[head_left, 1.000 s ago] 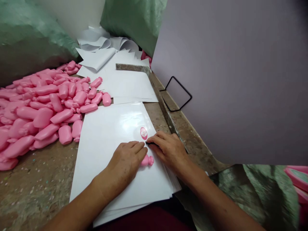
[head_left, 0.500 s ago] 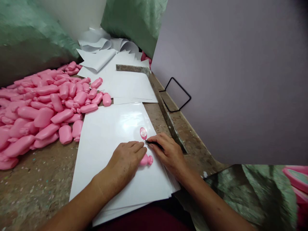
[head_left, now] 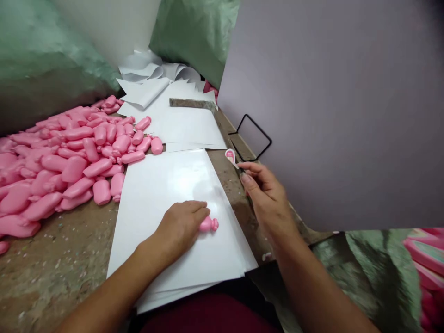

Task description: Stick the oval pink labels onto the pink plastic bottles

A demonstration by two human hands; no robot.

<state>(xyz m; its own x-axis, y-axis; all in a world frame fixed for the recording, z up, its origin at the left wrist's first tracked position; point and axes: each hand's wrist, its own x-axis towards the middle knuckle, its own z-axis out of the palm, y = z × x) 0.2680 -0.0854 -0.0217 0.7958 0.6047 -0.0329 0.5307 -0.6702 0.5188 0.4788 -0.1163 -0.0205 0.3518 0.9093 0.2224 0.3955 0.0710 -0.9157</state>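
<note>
Left hand [head_left: 182, 224] clasps a bottle [head_left: 208, 225], neck toward the tabletop's [head_left: 76, 245] right edge; right hand [head_left: 268, 194], nearer that edge, pinches tool [head_left: 242, 171] with sticker [head_left: 230, 156].

Just one head cam, looking forward and down at the table [head_left: 69, 259], pretty close: left hand [head_left: 182, 224] and right hand [head_left: 268, 199] land just below mid-frame, grey board [head_left: 329, 115] fills the right side.

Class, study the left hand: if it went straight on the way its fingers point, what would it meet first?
Probably the right hand: the left hand points across the white sheets toward it. Depth is unclear, so it might pass beneath instead.
</note>
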